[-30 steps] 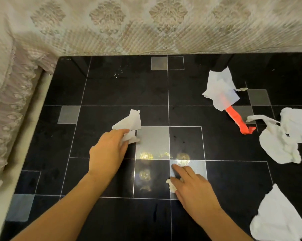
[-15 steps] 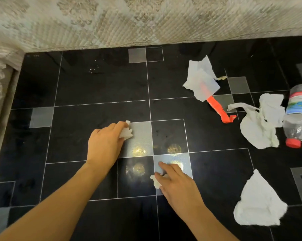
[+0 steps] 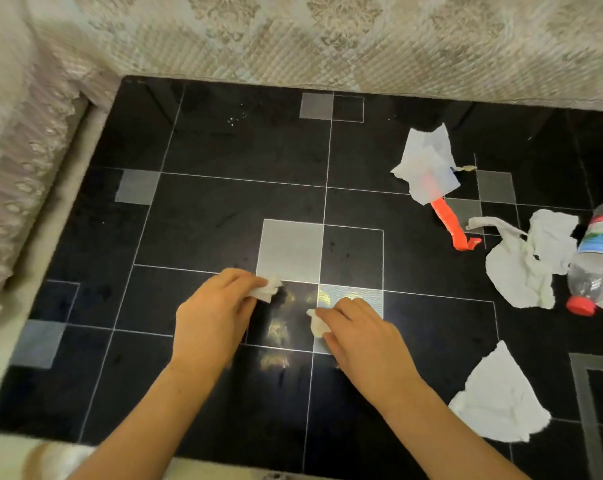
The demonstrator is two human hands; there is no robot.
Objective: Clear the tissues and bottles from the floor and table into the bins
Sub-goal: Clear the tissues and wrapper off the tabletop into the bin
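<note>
Though the bottle (image 3: 596, 263) at the bench's (image 3: 206, 220) right edge carries a label, its print is too blurred to read. Your left hand (image 3: 211, 318) pinches a crumpled tissue (image 3: 267, 291); your right hand (image 3: 362, 336) grips a small wad (image 3: 317, 323), mostly hidden.

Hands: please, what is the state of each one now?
Left hand: holding a crumpled tissue.
Right hand: pinching a small tissue scrap.
</note>
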